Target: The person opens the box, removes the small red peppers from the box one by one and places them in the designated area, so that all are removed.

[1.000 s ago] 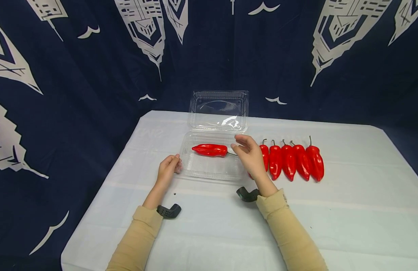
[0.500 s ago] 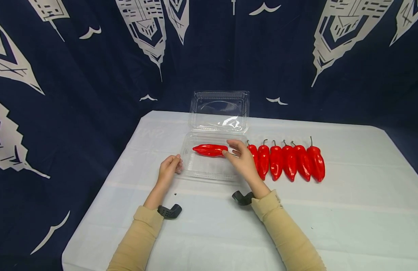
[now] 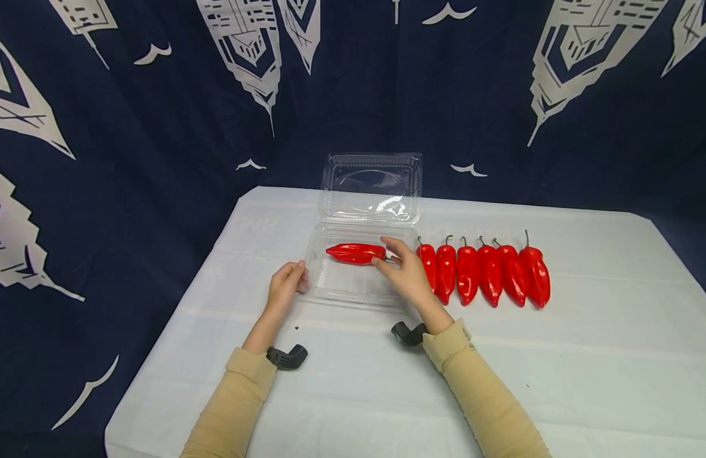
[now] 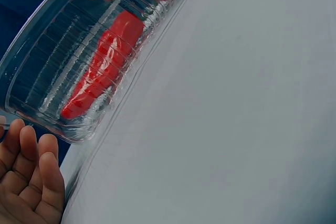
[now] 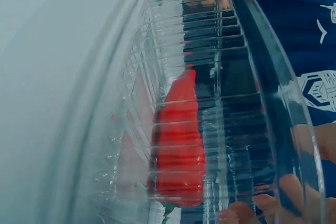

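A red pepper (image 3: 355, 254) lies crosswise in the base of a clear plastic clamshell container (image 3: 347, 294), its stem end to the right. At the container's left edge, my left hand (image 3: 284, 283) pinches the rim; the left wrist view shows curled fingers (image 4: 50, 177) just below it. My right hand (image 3: 407, 270) reaches over the right side of the base. Its thumb and forefinger stand apart at the pepper's stem end, the thumb tip at or touching it. Through the ribbed wall, the right wrist view shows the pepper (image 5: 181, 145) with fingers (image 5: 291, 190) beside it.
Several more red peppers (image 3: 490, 277) lie side by side right of the container, stems pointing away. The container's lid (image 3: 370, 184) stands raised at the back. A white cloth covers the table (image 3: 353, 381); a dark blue patterned curtain (image 3: 353, 95) hangs behind.
My right hand has moved a little left and down, to the pepper's stem end, uncovering the leftmost pepper of the row. My left hand stays at the container's edge.
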The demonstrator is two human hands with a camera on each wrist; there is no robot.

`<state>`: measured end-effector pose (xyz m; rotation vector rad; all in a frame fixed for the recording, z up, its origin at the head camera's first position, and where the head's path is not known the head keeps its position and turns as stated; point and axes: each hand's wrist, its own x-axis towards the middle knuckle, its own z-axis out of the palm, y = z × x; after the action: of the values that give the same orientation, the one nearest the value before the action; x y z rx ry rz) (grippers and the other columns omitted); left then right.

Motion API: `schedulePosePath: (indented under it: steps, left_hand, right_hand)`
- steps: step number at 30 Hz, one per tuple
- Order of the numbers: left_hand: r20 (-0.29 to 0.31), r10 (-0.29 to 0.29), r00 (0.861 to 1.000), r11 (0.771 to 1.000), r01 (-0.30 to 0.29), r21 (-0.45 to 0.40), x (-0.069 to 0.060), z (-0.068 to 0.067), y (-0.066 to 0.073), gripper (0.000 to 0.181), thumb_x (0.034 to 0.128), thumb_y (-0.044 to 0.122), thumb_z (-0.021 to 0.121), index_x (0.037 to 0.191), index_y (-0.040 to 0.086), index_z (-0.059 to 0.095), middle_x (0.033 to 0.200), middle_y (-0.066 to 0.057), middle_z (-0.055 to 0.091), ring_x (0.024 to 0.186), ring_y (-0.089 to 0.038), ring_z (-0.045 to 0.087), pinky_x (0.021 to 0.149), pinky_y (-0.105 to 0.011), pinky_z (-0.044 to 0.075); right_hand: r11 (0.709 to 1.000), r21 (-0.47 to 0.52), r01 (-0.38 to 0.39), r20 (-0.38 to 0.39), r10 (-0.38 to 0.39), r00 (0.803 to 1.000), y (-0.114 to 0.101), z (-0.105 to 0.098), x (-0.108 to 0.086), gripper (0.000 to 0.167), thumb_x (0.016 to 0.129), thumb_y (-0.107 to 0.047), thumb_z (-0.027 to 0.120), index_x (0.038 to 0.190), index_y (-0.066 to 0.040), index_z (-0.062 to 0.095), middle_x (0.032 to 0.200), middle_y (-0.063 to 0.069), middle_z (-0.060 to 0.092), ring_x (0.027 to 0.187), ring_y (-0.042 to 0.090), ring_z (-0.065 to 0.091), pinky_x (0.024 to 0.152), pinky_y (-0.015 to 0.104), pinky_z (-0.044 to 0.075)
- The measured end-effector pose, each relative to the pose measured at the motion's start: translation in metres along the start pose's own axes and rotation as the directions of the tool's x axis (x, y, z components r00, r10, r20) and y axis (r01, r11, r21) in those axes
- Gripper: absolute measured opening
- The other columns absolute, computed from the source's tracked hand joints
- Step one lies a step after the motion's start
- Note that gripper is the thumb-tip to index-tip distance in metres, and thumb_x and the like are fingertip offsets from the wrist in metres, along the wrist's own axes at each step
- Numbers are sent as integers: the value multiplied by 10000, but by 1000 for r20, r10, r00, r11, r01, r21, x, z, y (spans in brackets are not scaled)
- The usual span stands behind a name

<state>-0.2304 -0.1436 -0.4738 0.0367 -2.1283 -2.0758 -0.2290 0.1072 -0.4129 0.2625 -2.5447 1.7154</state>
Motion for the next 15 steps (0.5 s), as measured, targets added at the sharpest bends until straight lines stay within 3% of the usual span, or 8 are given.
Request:
schedulePosePath:
  steps: [11, 15]
  left_hand:
    - [-6, 10, 1000, 1000, -10, -1, -1, 1, 2, 276, 968, 207, 523, 793, -2, 559, 710, -16, 538, 608, -89, 528, 541, -186, 456]
    - [5, -14, 1000, 1000, 14, -9, -2, 0, 5, 282, 977, 183, 511, 806, -37, 557, 714, -26, 539, 617, -103, 529, 546, -197, 461]
  right_hand:
    - [998, -41, 36, 11, -36, 999, 5, 4, 3, 511, 864, -119, 653, 1326, 4, 472, 1349, 189, 471, 1247, 344, 437, 995, 436, 396]
    - [996, -67, 59, 10, -59, 998, 8, 7, 6, 503, 863, -111, 652, 1316, 16, 476, 1333, 194, 485, 1236, 346, 446, 991, 435, 401]
